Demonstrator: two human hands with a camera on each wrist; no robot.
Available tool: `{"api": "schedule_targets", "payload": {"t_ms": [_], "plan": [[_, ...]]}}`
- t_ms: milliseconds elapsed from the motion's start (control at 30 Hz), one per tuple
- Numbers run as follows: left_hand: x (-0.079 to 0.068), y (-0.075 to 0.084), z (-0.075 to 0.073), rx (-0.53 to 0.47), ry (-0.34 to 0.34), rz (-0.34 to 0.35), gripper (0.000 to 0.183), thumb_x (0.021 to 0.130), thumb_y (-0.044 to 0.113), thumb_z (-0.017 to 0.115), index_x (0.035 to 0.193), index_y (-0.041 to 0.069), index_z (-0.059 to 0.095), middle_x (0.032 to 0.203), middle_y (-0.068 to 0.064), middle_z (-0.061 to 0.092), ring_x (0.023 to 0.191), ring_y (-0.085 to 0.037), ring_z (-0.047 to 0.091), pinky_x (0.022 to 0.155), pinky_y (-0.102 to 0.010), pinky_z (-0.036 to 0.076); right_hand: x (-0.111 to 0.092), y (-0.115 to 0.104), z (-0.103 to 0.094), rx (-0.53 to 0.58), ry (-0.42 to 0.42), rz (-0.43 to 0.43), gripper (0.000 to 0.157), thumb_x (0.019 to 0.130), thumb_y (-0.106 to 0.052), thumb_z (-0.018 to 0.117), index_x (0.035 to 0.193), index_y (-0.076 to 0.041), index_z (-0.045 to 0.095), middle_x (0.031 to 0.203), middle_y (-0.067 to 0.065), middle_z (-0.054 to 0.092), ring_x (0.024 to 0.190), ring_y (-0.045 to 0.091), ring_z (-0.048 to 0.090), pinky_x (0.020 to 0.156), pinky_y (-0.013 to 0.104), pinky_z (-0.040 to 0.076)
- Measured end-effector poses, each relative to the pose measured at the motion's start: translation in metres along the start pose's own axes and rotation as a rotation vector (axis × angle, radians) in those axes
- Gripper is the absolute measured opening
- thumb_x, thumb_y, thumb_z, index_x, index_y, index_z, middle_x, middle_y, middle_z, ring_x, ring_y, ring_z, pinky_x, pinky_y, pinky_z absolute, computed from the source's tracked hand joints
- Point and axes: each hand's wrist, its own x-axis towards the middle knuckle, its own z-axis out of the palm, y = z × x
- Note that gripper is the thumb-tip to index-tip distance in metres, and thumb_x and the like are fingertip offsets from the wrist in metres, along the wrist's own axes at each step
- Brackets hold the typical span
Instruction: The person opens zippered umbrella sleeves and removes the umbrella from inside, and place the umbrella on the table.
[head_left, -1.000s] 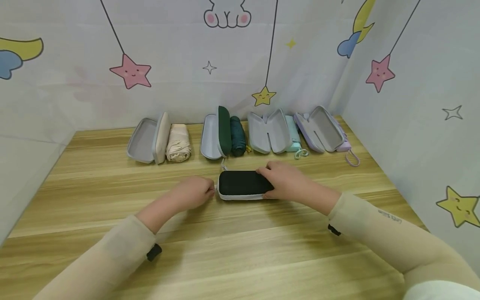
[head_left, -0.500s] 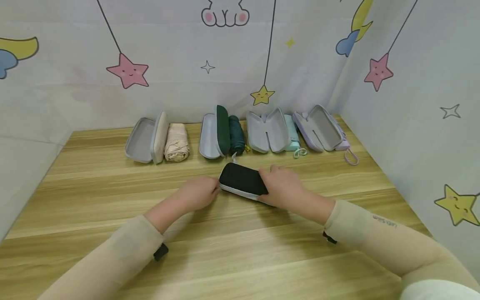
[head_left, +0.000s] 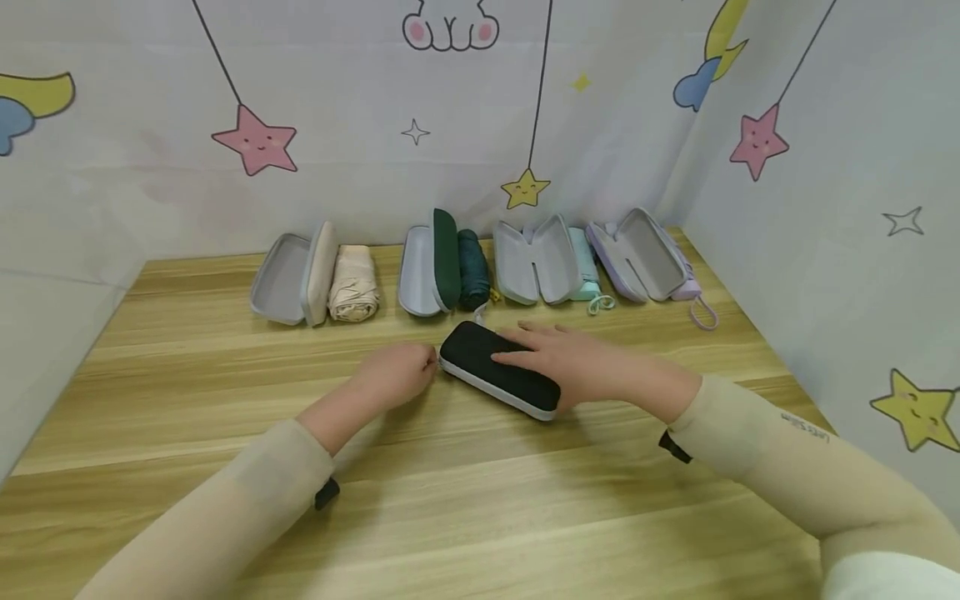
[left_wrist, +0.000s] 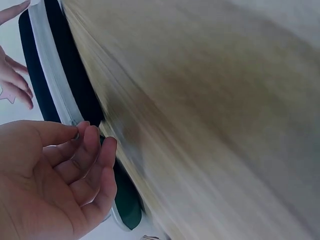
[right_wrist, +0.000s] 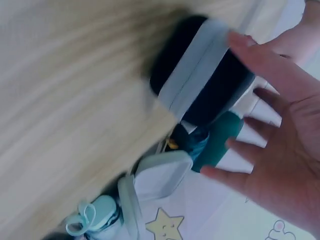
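A black zip case (head_left: pixel 487 358) with a white zipper band (left_wrist: pixel 56 75) lies closed and slanted on the wooden table. At its left end my left hand (head_left: pixel 397 371) pinches the small zipper pull (left_wrist: pixel 76 133) between thumb and fingertip; the other fingers curl loosely. My right hand (head_left: pixel 573 362) lies over the case's right part with fingers spread. In the right wrist view, the right thumb (right_wrist: pixel 250 52) is by the zipper band, while the other fingers stand straight and apart. A pale loop (head_left: pixel 478 314) sticks up behind the case's far left corner.
Along the back stand open cases in cream (head_left: pixel 321 273), dark green (head_left: pixel 446 262), grey-lined mint (head_left: pixel 558 258) and lilac (head_left: pixel 652 258). Beside them lie folded umbrellas: cream (head_left: pixel 356 283), dark green (head_left: pixel 473 271), mint (head_left: pixel 585 262) and lilac (head_left: pixel 686 287). A printed curtain (head_left: pixel 360 192) hangs behind.
The black case has turned so its right end points nearer to me. My right hand has loosened from its grip and spread its fingers; the left stays at the zipper end.
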Motion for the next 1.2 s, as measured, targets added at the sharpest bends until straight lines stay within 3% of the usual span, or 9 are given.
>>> {"api": "schedule_targets", "payload": {"t_ms": [100, 200, 333, 467, 600, 733, 1000, 1200], "plan": [[0.001, -0.003, 0.000, 0.007, 0.021, 0.002, 0.025, 0.098, 0.013, 0.051, 0.073, 0.013, 0.055, 0.065, 0.000, 0.044, 0.060, -0.017, 0.040, 0.056, -0.032, 0.033, 0.003, 0.005, -0.005, 0.020, -0.069, -0.096, 0.100, 0.073, -0.026, 0.088, 0.154, -0.019, 0.029, 0.162, 0.004, 0.013, 0.146, 0.035, 0.012, 0.109, 0.052, 0.031], [0.001, -0.004, 0.000, 0.012, 0.030, 0.008, 0.020, 0.098, 0.014, 0.052, 0.080, 0.011, 0.061, 0.070, -0.001, 0.052, 0.063, -0.018, 0.045, 0.058, -0.033, 0.038, 0.005, 0.006, -0.007, 0.063, -0.118, -0.107, 0.097, 0.076, -0.017, 0.086, 0.154, -0.020, 0.029, 0.161, 0.002, 0.015, 0.146, 0.031, 0.015, 0.105, 0.045, 0.038], [0.002, -0.001, 0.001, 0.021, 0.018, 0.010, 0.018, 0.099, 0.014, 0.052, 0.085, 0.010, 0.063, 0.072, -0.002, 0.055, 0.065, -0.019, 0.048, 0.059, -0.035, 0.041, 0.006, 0.003, -0.008, 0.064, -0.150, -0.067, 0.095, 0.077, -0.011, 0.084, 0.154, -0.023, 0.030, 0.160, 0.002, 0.018, 0.144, 0.027, 0.022, 0.094, 0.039, 0.046], [0.003, 0.001, 0.000, 0.032, 0.002, 0.005, 0.019, 0.100, 0.014, 0.050, 0.085, 0.010, 0.060, 0.070, -0.001, 0.053, 0.064, -0.019, 0.048, 0.059, -0.035, 0.042, 0.007, -0.003, -0.008, -0.017, -0.143, -0.042, 0.092, 0.078, -0.017, 0.084, 0.153, -0.025, 0.031, 0.160, 0.004, 0.021, 0.141, 0.028, 0.030, 0.079, 0.036, 0.051], [0.007, 0.001, 0.001, 0.039, -0.004, -0.006, 0.019, 0.101, 0.014, 0.048, 0.086, 0.010, 0.058, 0.069, -0.002, 0.052, 0.063, -0.019, 0.048, 0.057, -0.035, 0.042, 0.009, -0.009, -0.008, -0.069, -0.130, 0.000, 0.092, 0.076, -0.025, 0.085, 0.152, -0.027, 0.033, 0.158, 0.003, 0.024, 0.135, 0.027, 0.040, 0.064, 0.033, 0.051], [0.012, 0.001, 0.004, 0.037, -0.002, -0.015, 0.017, 0.102, 0.015, 0.047, 0.091, 0.009, 0.059, 0.073, -0.003, 0.055, 0.066, -0.019, 0.052, 0.059, -0.037, 0.045, 0.013, -0.015, -0.009, -0.073, -0.149, 0.077, 0.095, 0.073, -0.031, 0.087, 0.152, -0.029, 0.034, 0.158, 0.001, 0.025, 0.129, 0.027, 0.047, 0.058, 0.032, 0.049], [0.014, 0.007, 0.003, 0.039, 0.013, -0.002, 0.018, 0.102, 0.014, 0.049, 0.089, 0.008, 0.059, 0.076, -0.006, 0.060, 0.070, -0.021, 0.059, 0.061, -0.041, 0.049, 0.019, -0.026, -0.008, -0.061, -0.160, 0.172, 0.099, 0.070, -0.037, 0.089, 0.152, -0.029, 0.034, 0.157, 0.002, 0.027, 0.119, 0.026, 0.055, 0.060, 0.033, 0.050], [0.016, 0.011, 0.006, 0.054, 0.046, 0.019, 0.018, 0.102, 0.012, 0.049, 0.087, 0.008, 0.058, 0.078, -0.008, 0.062, 0.075, -0.026, 0.063, 0.062, -0.043, 0.051, 0.023, -0.029, -0.006, -0.037, -0.128, 0.207, 0.100, 0.068, -0.046, 0.088, 0.151, -0.026, 0.037, 0.156, 0.004, 0.028, 0.129, 0.025, 0.047, 0.066, 0.035, 0.052]]}}
